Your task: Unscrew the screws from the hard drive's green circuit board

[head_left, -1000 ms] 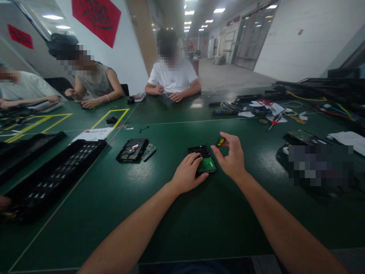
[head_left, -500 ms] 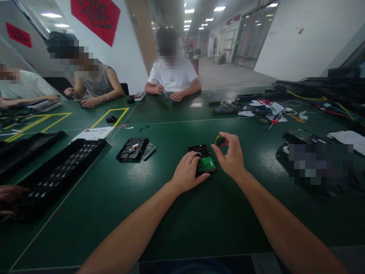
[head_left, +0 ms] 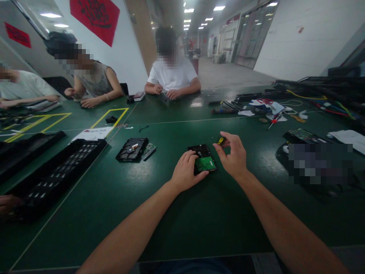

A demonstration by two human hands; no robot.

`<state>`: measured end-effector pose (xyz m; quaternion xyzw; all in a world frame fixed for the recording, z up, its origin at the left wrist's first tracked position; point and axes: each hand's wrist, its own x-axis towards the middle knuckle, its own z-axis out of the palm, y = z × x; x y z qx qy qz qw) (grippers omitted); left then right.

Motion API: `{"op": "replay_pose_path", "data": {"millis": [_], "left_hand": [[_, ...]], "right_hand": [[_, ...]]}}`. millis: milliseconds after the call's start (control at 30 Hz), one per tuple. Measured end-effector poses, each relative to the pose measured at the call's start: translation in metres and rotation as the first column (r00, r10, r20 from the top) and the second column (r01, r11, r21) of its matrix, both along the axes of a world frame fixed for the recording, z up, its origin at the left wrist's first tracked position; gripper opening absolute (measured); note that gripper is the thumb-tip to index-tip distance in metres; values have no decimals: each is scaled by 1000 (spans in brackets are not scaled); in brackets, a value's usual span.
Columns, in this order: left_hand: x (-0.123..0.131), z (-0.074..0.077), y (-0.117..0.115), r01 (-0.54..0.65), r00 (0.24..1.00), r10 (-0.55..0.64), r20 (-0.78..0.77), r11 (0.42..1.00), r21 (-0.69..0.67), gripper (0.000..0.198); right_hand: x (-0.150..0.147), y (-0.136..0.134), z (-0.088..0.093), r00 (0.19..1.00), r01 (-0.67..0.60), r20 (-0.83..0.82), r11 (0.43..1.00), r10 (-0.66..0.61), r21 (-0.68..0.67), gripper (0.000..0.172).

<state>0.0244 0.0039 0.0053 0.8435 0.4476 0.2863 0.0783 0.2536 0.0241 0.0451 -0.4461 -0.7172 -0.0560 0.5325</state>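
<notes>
A black hard drive [head_left: 203,150] with a green circuit board [head_left: 205,164] on top lies on the green table [head_left: 171,213] in front of me. My left hand [head_left: 186,172] rests on the drive's left edge, fingers curled round it. My right hand [head_left: 233,156] hovers just right of the drive, fingers pinched on a small black and yellow screwdriver [head_left: 220,141] held upright.
A second hard drive [head_left: 132,148] with a loose board [head_left: 148,150] lies to the left. Long black trays [head_left: 54,173] run along the left. Tools, cables and papers [head_left: 268,108] clutter the back right. Three people sit at the far side; another person's hand [head_left: 7,203] shows at left.
My right hand turned the screwdriver a little between its fingers. The left hand shifted slightly on the drive. The other person's hand at the far left moved along the tray.
</notes>
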Motion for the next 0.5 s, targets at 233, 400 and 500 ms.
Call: {"op": "replay_pose_path", "data": {"millis": [233, 400, 500], "left_hand": [[0, -1, 1, -11, 999, 11, 33, 1000, -19, 62], [-2, -2, 1, -2, 998, 3, 57, 999, -33, 58], [-1, 0, 1, 7, 998, -6, 60, 1000, -24, 55]], "right_hand": [[-3, 1, -8, 998, -46, -38, 998, 45, -48, 56], [-4, -1, -4, 1000, -20, -2, 1000, 20, 14, 55], [-5, -1, -3, 1000, 6, -1, 1000, -6, 20, 53]]}}
